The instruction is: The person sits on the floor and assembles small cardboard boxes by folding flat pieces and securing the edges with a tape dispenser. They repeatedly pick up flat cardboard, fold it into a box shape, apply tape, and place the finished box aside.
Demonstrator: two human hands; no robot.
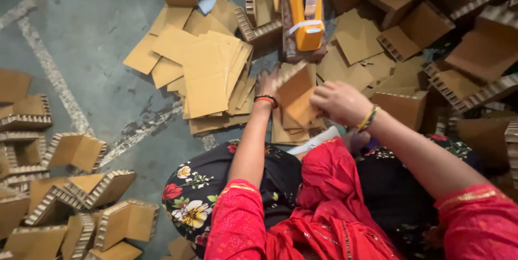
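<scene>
Head view looks down on your two hands meeting over a folded cardboard piece point(295, 94) held above your lap. Your left hand point(268, 83) grips its left edge, fingers curled around the board, and your right hand point(339, 101) is closed on its right side. Just beyond it stands a yellow tape dispenser point(306, 9), upright on the floor point(91, 33). Flat cardboard sheets point(202, 74) lie stacked to the left, and finished corner pieces point(81, 195) are scattered near your left knee.

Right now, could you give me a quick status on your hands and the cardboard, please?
Left hand and right hand both grip one cardboard piece. Tape dispenser stands just beyond. Loose sheets lie left of it.
</scene>
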